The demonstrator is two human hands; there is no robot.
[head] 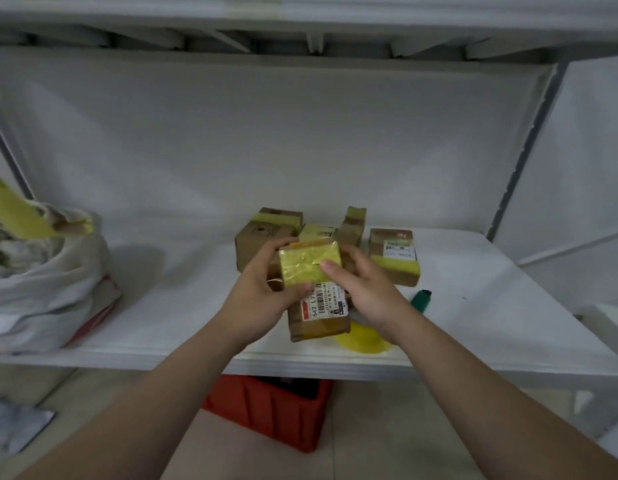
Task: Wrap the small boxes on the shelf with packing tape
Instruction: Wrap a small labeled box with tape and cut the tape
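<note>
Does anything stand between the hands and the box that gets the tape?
Nothing visible does. The left hand and the right hand grip the box from both sides, with thumbs on its yellow tape.

Hands (262, 292) (364, 289) grip taped box (312, 271) (lighter (421, 299), perhaps, nearby).

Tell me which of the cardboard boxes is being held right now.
The front box with the white shipping label, gripped by the left hand and right hand; the other boxes sit on the shelf behind.

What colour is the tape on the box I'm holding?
Yellow tape on the box, head view.
</note>
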